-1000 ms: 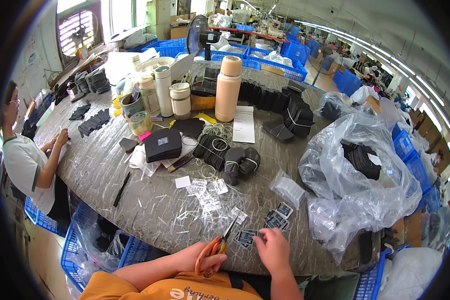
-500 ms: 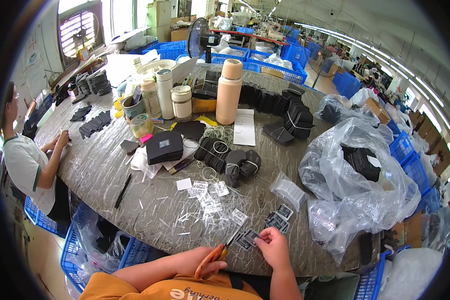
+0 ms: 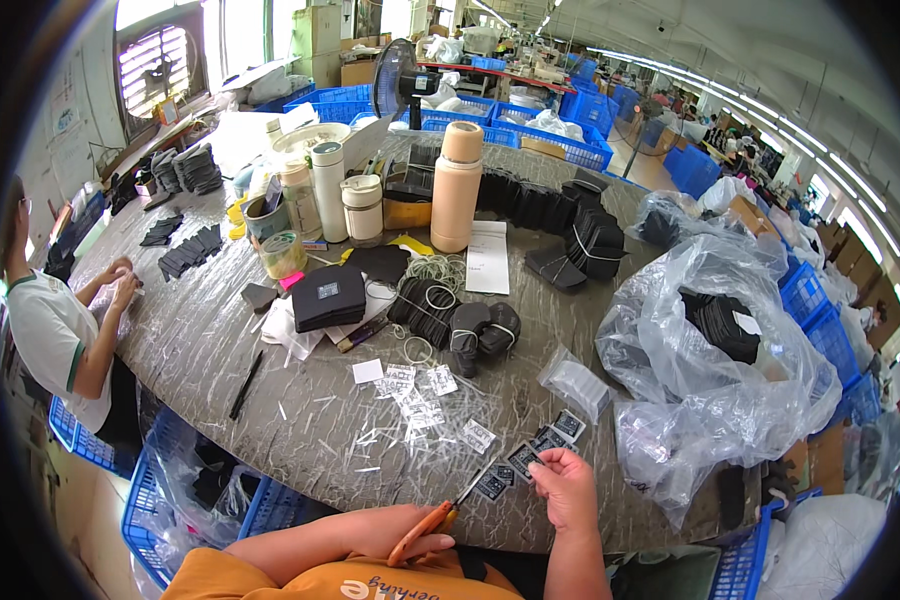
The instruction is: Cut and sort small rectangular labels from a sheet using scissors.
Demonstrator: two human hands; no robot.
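Orange-handled scissors (image 3: 422,532) are held in my left hand (image 3: 395,528) near the table's front edge. Their blades point up and right, the tips beside black printed labels (image 3: 490,486) on the table. My right hand (image 3: 570,487) pinches one small black label (image 3: 523,459) between thumb and fingers, a little above the table. Just beyond it lie more black labels (image 3: 568,425), partly overlapping. Left of these are a single white printed label (image 3: 478,434), a heap of white label pieces (image 3: 417,402) and thin white trimmings.
A large clear plastic bag (image 3: 660,400) with black pieces stands at right. A small clear packet (image 3: 576,383), bundled black pieces (image 3: 485,330), a peach flask (image 3: 458,195) and a fan (image 3: 398,80) lie or stand farther back. A co-worker (image 3: 65,345) works at the left edge.
My right hand has moved slightly right and up, carrying the black label away from the scissors' blades. My left hand with the scissors has barely moved. The co-worker's hands have shifted a little.
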